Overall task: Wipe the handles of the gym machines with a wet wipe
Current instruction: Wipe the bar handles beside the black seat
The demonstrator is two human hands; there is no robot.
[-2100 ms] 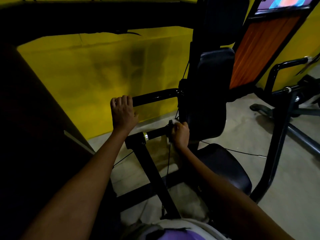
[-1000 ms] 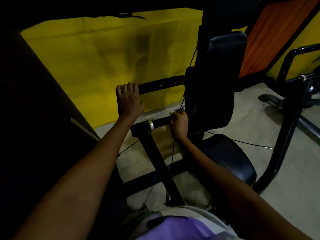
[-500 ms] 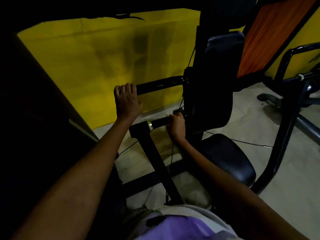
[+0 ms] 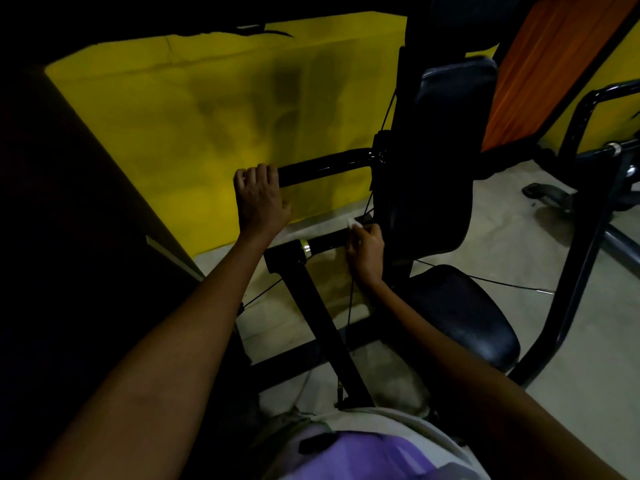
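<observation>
A black gym machine stands before me with a seat and back pad. My left hand (image 4: 260, 199) grips the end of the upper black bar (image 4: 325, 166). Below it runs a shorter black handle (image 4: 325, 243) with a silver ring at its left end. My right hand (image 4: 365, 251) is curled round the right end of that handle and holds a white wet wipe (image 4: 353, 223), a corner of which sticks out above my fingers.
The black back pad (image 4: 440, 161) and seat (image 4: 460, 313) sit just right of my hands. A black post (image 4: 322, 327) slants down from the handle. A yellow wall (image 4: 194, 116) is behind, a dark cabinet on the left, and another machine frame (image 4: 585, 216) on the right.
My right hand has kept its place on the lower handle with small shifts along it, and the wipe's white corner now shows above the fingers. My left hand has stayed on the upper bar.
</observation>
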